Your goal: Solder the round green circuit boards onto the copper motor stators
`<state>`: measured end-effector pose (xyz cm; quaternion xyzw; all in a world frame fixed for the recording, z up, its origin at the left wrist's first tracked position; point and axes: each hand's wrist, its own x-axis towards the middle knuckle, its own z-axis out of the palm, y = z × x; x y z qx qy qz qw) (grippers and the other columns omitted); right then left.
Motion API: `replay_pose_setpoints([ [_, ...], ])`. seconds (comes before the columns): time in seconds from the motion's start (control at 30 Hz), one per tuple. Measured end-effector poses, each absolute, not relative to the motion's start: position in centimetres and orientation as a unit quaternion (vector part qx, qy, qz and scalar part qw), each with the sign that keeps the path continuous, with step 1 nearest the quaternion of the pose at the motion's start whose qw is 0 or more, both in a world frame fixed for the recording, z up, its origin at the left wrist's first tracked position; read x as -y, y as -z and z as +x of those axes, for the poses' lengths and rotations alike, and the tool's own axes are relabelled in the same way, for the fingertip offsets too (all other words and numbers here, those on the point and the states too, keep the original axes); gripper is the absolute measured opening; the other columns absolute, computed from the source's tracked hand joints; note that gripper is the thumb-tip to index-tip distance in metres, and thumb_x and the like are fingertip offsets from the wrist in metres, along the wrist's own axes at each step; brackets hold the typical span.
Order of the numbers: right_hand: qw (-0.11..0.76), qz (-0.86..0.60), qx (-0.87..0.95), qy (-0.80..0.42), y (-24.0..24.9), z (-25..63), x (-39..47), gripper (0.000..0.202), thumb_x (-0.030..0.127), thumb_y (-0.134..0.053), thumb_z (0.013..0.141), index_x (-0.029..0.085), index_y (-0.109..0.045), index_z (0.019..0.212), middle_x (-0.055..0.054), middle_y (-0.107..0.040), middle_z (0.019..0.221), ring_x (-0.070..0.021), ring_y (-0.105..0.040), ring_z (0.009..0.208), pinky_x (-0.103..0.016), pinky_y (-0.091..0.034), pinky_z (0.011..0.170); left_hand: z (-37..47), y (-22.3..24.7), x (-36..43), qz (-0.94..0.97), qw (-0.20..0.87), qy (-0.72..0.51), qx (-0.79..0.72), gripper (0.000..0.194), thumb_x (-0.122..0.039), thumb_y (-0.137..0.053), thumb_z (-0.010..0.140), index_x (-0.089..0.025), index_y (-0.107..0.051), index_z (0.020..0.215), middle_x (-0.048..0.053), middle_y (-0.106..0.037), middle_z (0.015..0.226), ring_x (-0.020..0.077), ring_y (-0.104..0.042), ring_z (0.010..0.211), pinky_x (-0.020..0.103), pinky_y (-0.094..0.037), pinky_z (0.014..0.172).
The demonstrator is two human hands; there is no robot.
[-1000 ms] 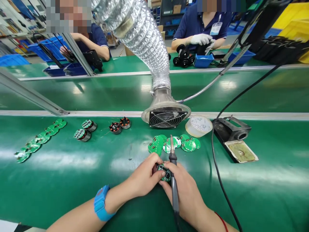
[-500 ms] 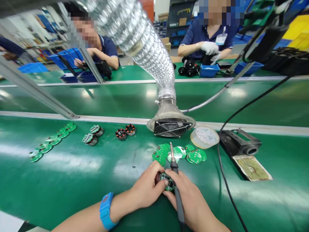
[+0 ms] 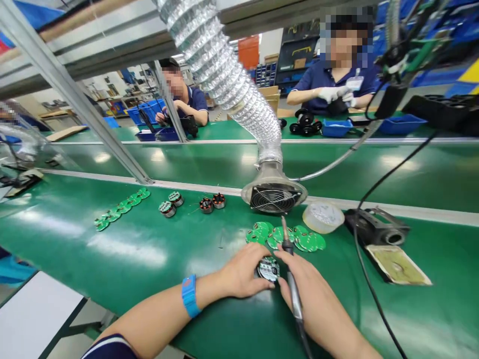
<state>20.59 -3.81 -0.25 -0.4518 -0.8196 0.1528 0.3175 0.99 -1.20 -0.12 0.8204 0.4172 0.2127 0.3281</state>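
My left hand (image 3: 247,271) curls around the side of a motor stator with a round green circuit board (image 3: 268,269) on top. The board faces up, just above or on the bench; which I cannot tell. In my right hand (image 3: 312,289) is a soldering iron (image 3: 293,284), lying along the thumb side with its metal tip pointing away toward the fan. The right fingertips and thumb are close to the board's right edge. Just beyond both hands lies a group of loose round green circuit boards (image 3: 309,240).
A fume-extractor fan (image 3: 275,198) hangs from a silver duct behind the boards. To its right are a roll of clear tape (image 3: 323,218) and a soldering iron stand (image 3: 379,227) with a sponge. Stators (image 3: 212,203) and a row of boards (image 3: 121,209) lie leftward. Two people work opposite.
The view has swung left and up. My left thumb has slid off the board's top to its near edge, baring more of the board. My right fingers have drawn slightly away from it.
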Motion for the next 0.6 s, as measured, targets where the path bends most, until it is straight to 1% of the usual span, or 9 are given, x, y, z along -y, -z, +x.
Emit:
replay_pose_setpoints([
  [0.07, 0.306, -0.457, 0.813, -0.192, 0.1, 20.2, 4.1, 0.043, 0.018, -0.057, 0.085, 0.025, -0.055, 0.128, -0.01, -0.07, 0.122, -0.0282, -0.069, 0.108, -0.048, -0.06, 0.092, 1.2, 0.3, 1.2, 0.807, 0.341, -0.223, -0.427, 0.04, -0.034, -0.072, 0.078, -0.02, -0.057, 0.112, 0.009, -0.065, 0.111, 0.0268, -0.058, 0.101, 0.042, -0.047, 0.093],
  [0.17, 0.302, -0.459, 0.801, -0.239, 0.1, 19.9, 4.0, 0.043, 0.022, -0.061, 0.086, 0.025, -0.054, 0.128, -0.009, -0.07, 0.12, -0.0256, -0.07, 0.107, -0.043, -0.06, 0.091, 1.3, 0.5, 1.2, 0.807, 0.341, -0.23, -0.425, 0.036, -0.034, -0.071, 0.08, -0.019, -0.058, 0.11, 0.009, -0.065, 0.11, 0.0267, -0.057, 0.101, 0.042, -0.047, 0.093],
  [0.27, 0.296, -0.46, 0.793, -0.267, 0.3, 20.0, 3.8, 0.045, 0.018, -0.061, 0.085, 0.025, -0.052, 0.129, -0.008, -0.069, 0.121, -0.0237, -0.069, 0.107, -0.04, -0.06, 0.092, 1.3, 0.7, 1.2, 0.815, 0.321, -0.232, -0.422, 0.034, -0.037, -0.07, 0.082, -0.019, -0.059, 0.109, 0.01, -0.065, 0.107, 0.027, -0.058, 0.099, 0.042, -0.047, 0.092],
  [0.4, 0.298, -0.465, 0.785, -0.279, 0.6, 20.1, 3.8, 0.046, 0.014, -0.058, 0.085, 0.025, -0.052, 0.129, -0.007, -0.069, 0.123, -0.0231, -0.069, 0.109, -0.039, -0.059, 0.095, 1.1, 1.2, 1.3, 0.831, 0.29, -0.251, -0.403, 0.031, -0.036, -0.063, 0.086, -0.017, -0.058, 0.11, 0.012, -0.066, 0.105, 0.0274, -0.058, 0.096, 0.042, -0.048, 0.088],
  [0.5, 0.299, -0.472, 0.782, -0.276, 0.9, 20.1, 3.7, 0.046, 0.012, -0.057, 0.085, 0.027, -0.053, 0.129, -0.006, -0.07, 0.123, -0.0229, -0.07, 0.109, -0.038, -0.06, 0.093, 1.1, 1.7, 1.3, 0.837, 0.284, -0.26, -0.388, 0.03, -0.035, -0.06, 0.088, -0.016, -0.058, 0.11, 0.014, -0.066, 0.103, 0.0278, -0.058, 0.093, 0.043, -0.048, 0.087],
  [0.6, 0.304, -0.459, 0.795, -0.254, 1.2, 20.4, 3.4, 0.045, 0.018, -0.06, 0.086, 0.026, -0.053, 0.131, -0.007, -0.071, 0.124, -0.0244, -0.071, 0.108, -0.04, -0.061, 0.091, 1.2, 1.9, 1.1, 0.835, 0.298, -0.263, -0.382, 0.033, -0.037, -0.062, 0.087, -0.016, -0.057, 0.111, 0.013, -0.066, 0.104, 0.0276, -0.059, 0.094, 0.043, -0.048, 0.088],
])
